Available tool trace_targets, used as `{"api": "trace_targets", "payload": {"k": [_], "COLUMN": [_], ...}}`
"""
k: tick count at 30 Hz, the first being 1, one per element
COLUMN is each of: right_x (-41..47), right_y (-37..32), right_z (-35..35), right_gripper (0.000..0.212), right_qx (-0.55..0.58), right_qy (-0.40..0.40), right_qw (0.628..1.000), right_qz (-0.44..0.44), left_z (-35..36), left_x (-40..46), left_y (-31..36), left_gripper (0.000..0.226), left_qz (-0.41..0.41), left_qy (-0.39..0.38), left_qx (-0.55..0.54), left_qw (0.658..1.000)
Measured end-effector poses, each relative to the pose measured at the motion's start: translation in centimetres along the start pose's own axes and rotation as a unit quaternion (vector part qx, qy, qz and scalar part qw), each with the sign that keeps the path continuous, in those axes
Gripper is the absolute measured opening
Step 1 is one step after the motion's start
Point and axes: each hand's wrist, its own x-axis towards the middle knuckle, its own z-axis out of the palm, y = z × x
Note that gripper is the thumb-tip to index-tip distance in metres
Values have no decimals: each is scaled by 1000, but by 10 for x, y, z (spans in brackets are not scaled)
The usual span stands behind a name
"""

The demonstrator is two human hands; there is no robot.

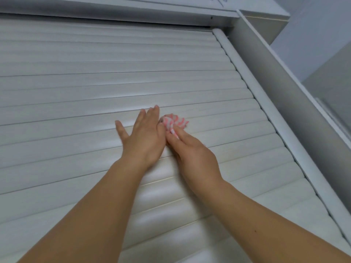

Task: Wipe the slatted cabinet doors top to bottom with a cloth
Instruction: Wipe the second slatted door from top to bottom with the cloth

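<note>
White horizontal slats fill nearly the whole view: the slatted cabinet door [117,82] runs from a top rail down past the bottom edge, where it is cut off, and its left side is cut off too. No brand, label or writing can be read anywhere on it. Along its right edge stands a rounded grey side post [266,103], with a pale wall [322,31] beyond; above the rail, part of an upper cabinet [171,2] shows, with something small at the very top too cropped to make out. Both bare forearms reach up from below. The left hand [141,137] lies flat on the slats, fingers straight and close together, thumb spread out to the left. Just beside it and touching it, the right hand [193,156] pinches a bunched pink-and-white striped cloth [174,122] against the door about mid-height; its fingertips are hidden under the cloth and the left hand, and the picture is slightly blurred there
</note>
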Motion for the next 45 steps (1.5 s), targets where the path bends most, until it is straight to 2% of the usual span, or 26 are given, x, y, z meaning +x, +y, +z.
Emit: {"api": "trace_targets", "payload": {"k": [5, 8, 12, 15, 18, 19, 21, 23, 24, 26, 28, 31, 35, 37, 39, 40, 43, 45], "right_x": [8, 11, 18, 38, 65, 69, 72, 72, 74, 75, 78, 80, 84, 86, 86, 86, 89, 96], "right_y": [43, 77, 118, 135, 128, 116, 90, 66, 61, 63, 78, 113, 146, 139, 117, 104, 71, 72], "right_z": [-21, -37, -66, -82, -84, -80, -67, -53, -48, -45, -48, -67, -93, -93, -84, -77, -54, -48], "right_gripper": [38, 41, 43, 38, 31, 29, 33, 41, 43, 43, 45, 47, 44, 46, 45, 42, 40, 41], "right_qx": [45, -23, -27, -30, 57, 122, 183, 127, 93, 107, 129, 57, -35, -72, -14, 52, 182, 212], "right_qy": [38, 72, 103, 98, 139, 151, 132, 31, -9, -39, -26, 14, 41, 90, 121, 106, -9, -17], "right_qw": [997, 996, 986, 973, 953, 951, 965, 991, 995, 993, 991, 997, 987, 983, 990, 992, 983, 977], "right_qz": [46, 52, 128, 205, 261, 241, 130, -1, -29, -1, 34, 51, 152, 140, 70, 40, -19, -26], "left_z": [4, 3, 0, 0, 2, 3, 8, 14, 17, 22, 25, 24, 22, 22, 23, 24, 28, 31], "left_x": [-7, -9, -12, -9, 1, 5, 12, 18, 20, 19, 17, 16, 16, 18, 21, 21, 21, 19], "left_y": [2, 2, 2, 11, 32, 38, 47, 50, 51, 47, 45, 45, 50, 55, 61, 62, 62, 60], "left_gripper": [51, 50, 49, 47, 49, 50, 55, 58, 58, 58, 58, 58, 57, 55, 54, 54, 53, 53], "left_qz": [-8, -12, -24, -50, -76, -76, -50, -26, -28, -41, -47, -51, -54, -63, -75, -80, -84, -84], "left_qy": [4, 1, -8, 2, 8, 7, -8, -33, -43, -48, -43, -40, -28, -14, -1, 5, 21, 29], "left_qx": [35, 53, 94, 109, 133, 140, 157, 168, 166, 167, 172, 169, 156, 147, 139, 140, 155, 163], "left_qw": [999, 999, 995, 993, 988, 987, 986, 985, 985, 984, 983, 983, 986, 987, 987, 987, 984, 983]}}
